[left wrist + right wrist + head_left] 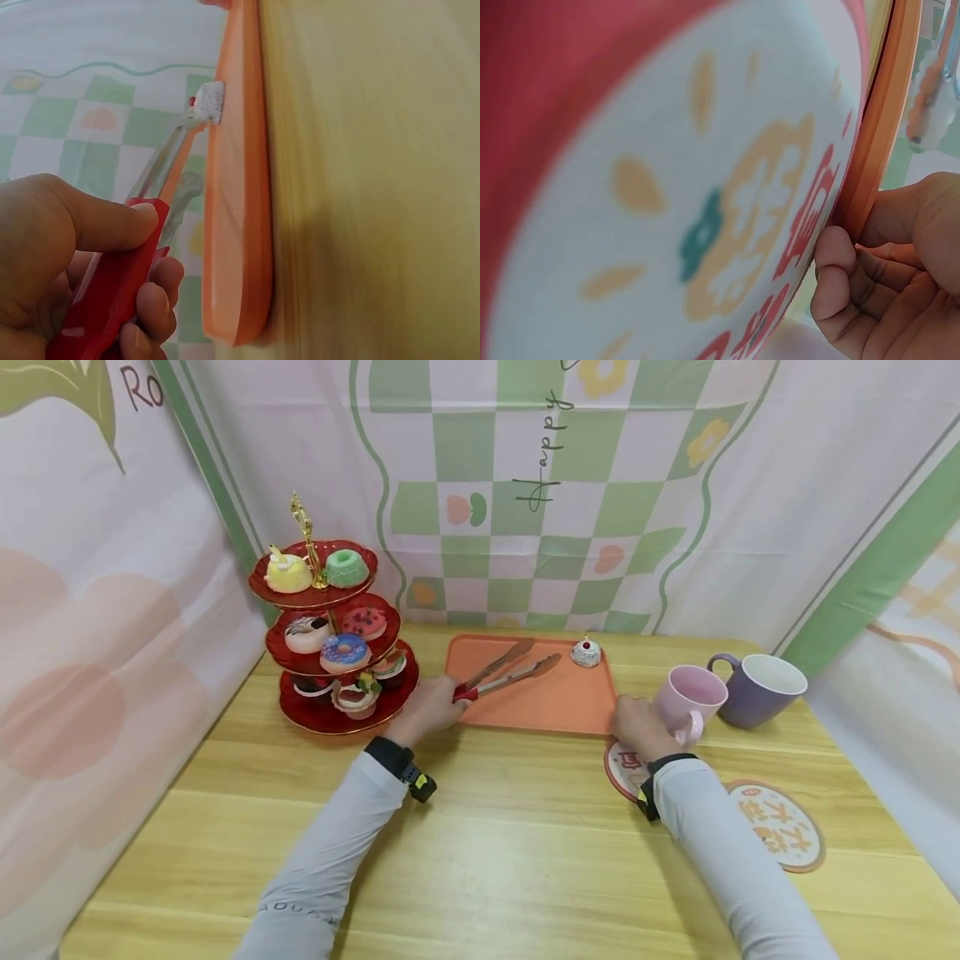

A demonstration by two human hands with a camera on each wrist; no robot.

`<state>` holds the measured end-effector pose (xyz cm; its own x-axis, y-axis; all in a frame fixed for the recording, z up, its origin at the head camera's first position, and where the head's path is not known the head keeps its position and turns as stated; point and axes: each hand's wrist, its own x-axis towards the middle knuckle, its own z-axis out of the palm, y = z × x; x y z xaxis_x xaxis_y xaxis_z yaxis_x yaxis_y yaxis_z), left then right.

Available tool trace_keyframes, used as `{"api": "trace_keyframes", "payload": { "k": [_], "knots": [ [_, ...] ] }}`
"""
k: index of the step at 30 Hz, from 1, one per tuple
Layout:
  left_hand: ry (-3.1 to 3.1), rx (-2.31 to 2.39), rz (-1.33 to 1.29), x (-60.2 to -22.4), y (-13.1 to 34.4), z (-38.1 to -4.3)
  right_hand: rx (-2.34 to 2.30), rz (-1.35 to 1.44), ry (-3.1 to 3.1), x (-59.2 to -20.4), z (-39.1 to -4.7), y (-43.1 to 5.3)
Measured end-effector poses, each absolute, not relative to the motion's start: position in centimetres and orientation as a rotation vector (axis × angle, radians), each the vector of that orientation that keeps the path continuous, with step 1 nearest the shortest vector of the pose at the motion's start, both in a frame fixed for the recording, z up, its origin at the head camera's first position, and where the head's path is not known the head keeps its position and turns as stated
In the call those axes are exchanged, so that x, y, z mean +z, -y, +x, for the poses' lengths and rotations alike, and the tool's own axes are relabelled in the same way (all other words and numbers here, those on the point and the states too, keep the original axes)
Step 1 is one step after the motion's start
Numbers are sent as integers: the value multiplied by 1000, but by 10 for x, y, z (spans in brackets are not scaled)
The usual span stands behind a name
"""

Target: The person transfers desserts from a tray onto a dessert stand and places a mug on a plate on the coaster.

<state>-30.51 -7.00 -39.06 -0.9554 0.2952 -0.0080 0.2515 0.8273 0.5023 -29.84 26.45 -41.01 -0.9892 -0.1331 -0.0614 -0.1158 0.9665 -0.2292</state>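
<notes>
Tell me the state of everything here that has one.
Red-handled tongs: open, held in left grip
Orange tray: one corner pinched by right grip
Cherry-topped cake: upright on tray
Pink mug: upright
Purple mug: upright
Tiered stand: upright, sweets on every tier
Round coasters: lying flat

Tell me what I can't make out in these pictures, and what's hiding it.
- Head view: part of the left coaster, covered by the right hand and wrist.
- Head view: part of the left cupcake on the bottom tier, hidden by the middle tier.
- Left wrist view: the handle end of the tongs, cut off by the bottom edge.
- Right wrist view: most of the tongs, beyond the right edge.
</notes>
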Motion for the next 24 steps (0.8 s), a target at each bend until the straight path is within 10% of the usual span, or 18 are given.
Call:
{"api": "trace_keyframes", "payload": {
  "k": [24],
  "knots": [
    [-2905,696,507,-393,14,-318,-358,-155,-3043,-411,-298,-265]
  ]
}}
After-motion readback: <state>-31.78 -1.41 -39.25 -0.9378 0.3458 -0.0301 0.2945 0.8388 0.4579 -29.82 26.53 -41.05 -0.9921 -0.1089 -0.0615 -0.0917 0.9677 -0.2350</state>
